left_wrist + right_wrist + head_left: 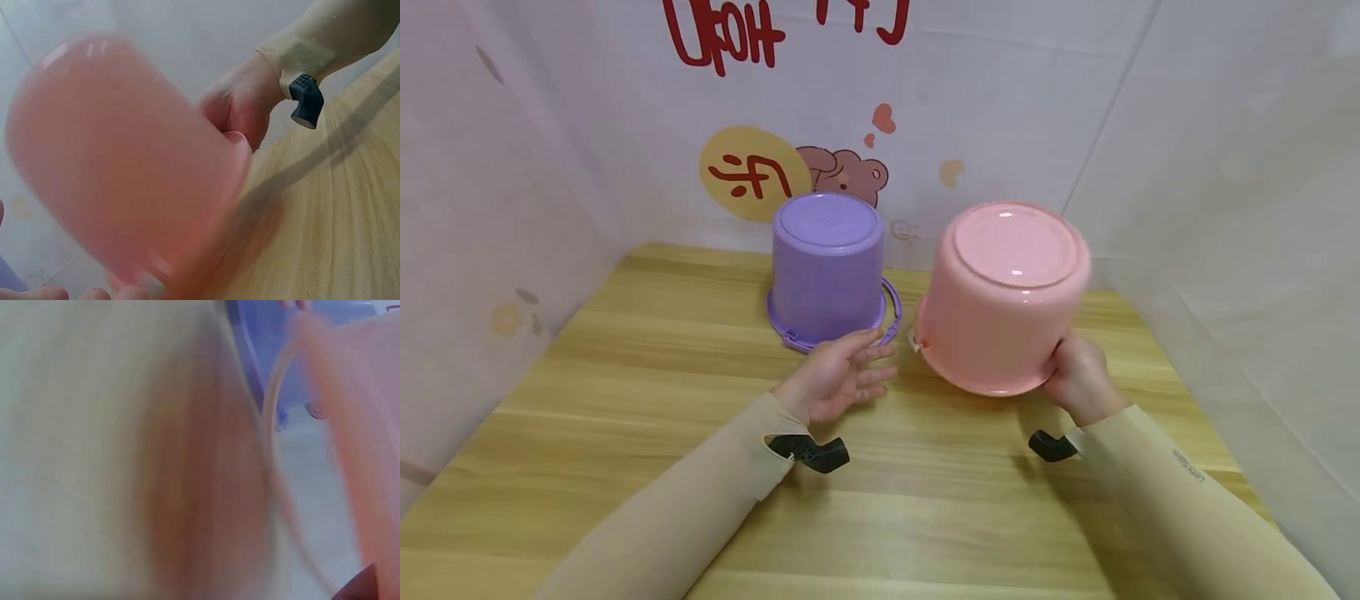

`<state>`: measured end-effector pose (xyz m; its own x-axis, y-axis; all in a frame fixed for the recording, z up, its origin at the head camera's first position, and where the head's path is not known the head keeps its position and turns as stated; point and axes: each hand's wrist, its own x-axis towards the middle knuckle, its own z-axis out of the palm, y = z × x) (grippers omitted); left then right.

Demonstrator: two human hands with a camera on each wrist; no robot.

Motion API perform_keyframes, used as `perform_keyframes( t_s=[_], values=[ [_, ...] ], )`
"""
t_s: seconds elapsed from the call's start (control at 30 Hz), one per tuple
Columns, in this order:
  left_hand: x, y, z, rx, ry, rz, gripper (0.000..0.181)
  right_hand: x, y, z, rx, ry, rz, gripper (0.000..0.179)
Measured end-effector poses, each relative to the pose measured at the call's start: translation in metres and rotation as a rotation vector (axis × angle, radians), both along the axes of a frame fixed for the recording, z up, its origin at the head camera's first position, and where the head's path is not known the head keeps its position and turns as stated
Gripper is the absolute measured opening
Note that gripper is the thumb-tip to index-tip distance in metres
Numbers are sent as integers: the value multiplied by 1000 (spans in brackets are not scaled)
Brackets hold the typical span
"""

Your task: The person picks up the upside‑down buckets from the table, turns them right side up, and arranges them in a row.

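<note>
A pink bucket (1000,325) is held upside down by my right hand (1084,379), which grips its rim on the right side. In the left wrist view the bucket (119,156) is tilted over the table, with its shadow below. The right wrist view catches its blurred rim (344,444) and curved handle (275,419). Left of it, a purple bucket (827,287) stands upside down on the table, its handle (894,302) lying out to the right. My left hand (842,379) is in front of the purple bucket, fingers extended toward the right, holding nothing.
Both buckets are over the back half of a wood-grain table (880,533). A white wall covering (1015,92) with printed red writing and a bear stands right behind, and more white sheeting (1247,208) flanks the right side. Black wrist devices (820,455) stick out below both sleeves.
</note>
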<state>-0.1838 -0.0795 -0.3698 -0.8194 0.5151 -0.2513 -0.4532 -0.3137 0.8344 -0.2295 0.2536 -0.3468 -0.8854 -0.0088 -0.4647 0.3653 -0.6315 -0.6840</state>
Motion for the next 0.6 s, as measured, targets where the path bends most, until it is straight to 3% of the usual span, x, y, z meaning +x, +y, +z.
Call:
perform_keyframes(
  t_s=[0.13, 0.3, 0.43, 0.6],
  values=[
    [4, 1, 5, -9, -13, 4, 67, -1, -6, -10, 64, -40, -12, 31],
    [11, 3, 11, -41, -10, 25, 67, -14, -13, -23, 236, -28, -78, 48],
    [17, 7, 12, -62, -15, 28, 68, -14, -12, -31, 342, -61, 33, 37],
    [22, 10, 14, -76, -15, 29, 68, 0, -13, -29, 480, -62, 158, 16]
  ],
)
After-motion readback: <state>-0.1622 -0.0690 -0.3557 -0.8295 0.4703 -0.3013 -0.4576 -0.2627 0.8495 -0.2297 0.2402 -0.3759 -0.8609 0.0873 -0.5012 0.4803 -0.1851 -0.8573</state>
